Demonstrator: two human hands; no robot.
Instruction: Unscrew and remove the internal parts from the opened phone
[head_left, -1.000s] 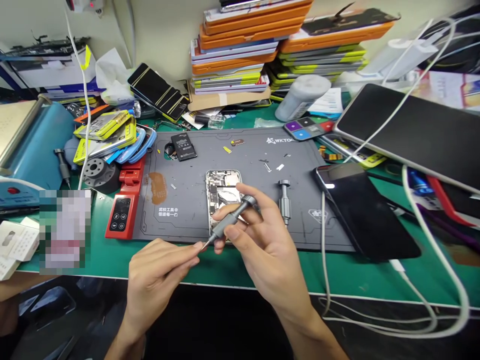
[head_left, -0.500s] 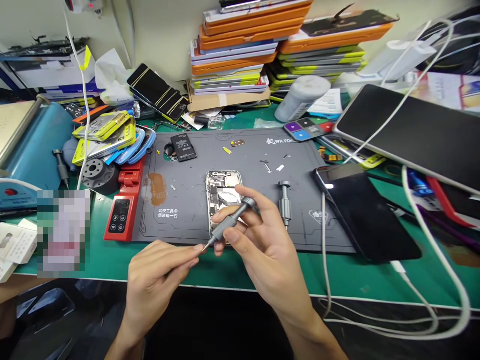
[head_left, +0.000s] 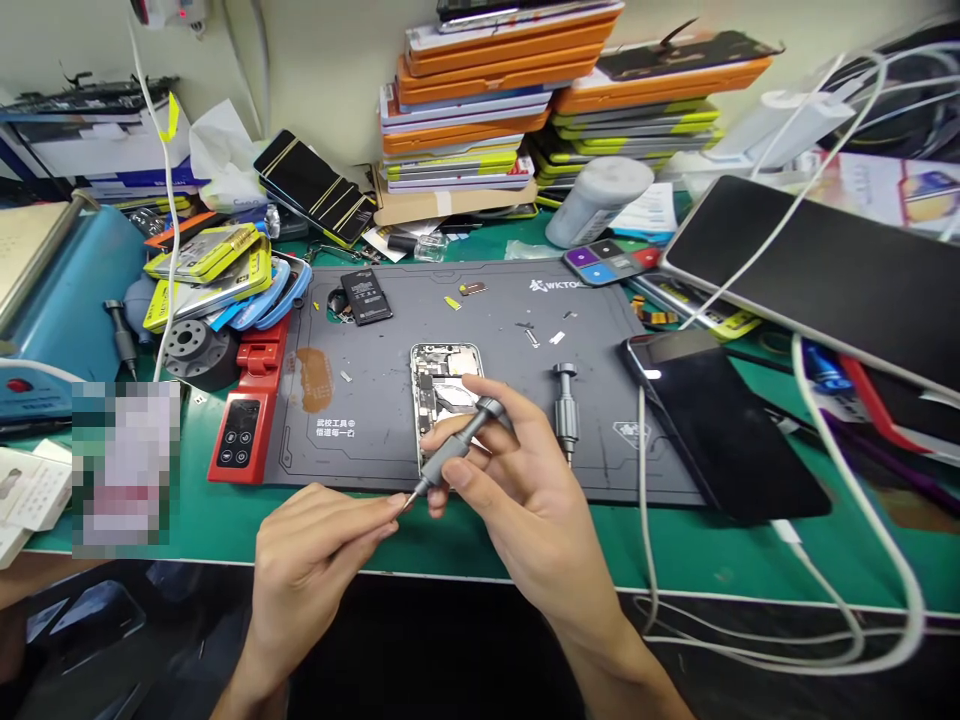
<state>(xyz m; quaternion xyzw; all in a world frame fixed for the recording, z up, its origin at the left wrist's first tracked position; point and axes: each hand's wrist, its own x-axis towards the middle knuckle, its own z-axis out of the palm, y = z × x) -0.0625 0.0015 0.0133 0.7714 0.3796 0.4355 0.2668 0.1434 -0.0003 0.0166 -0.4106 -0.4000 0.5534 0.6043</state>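
My right hand (head_left: 525,480) has its fingers closed around a grey precision screwdriver (head_left: 448,460), slanted with the bit down to the left. My left hand (head_left: 322,545) pinches at the bit's tip between thumb and forefinger; whether a tiny part is also held there is hidden. Behind my right hand lies an opened phone (head_left: 450,365) with bare inner parts, its lower end covered by the hand and tool. A second grey screwdriver (head_left: 567,410) stands or lies on the work mat (head_left: 360,400), right of the phone.
A phone battery (head_left: 367,297) and small loose parts lie on the mat. A red control unit (head_left: 241,435) borders its left. At right are a dark-screened phone (head_left: 727,430), a large tablet-like panel (head_left: 810,270) and white cables (head_left: 892,520). Stacked boxes (head_left: 465,120) stand behind.
Both hands keep nearly the same hold on the screwdriver. The view has shifted slightly, with the things at right appearing a little farther left.
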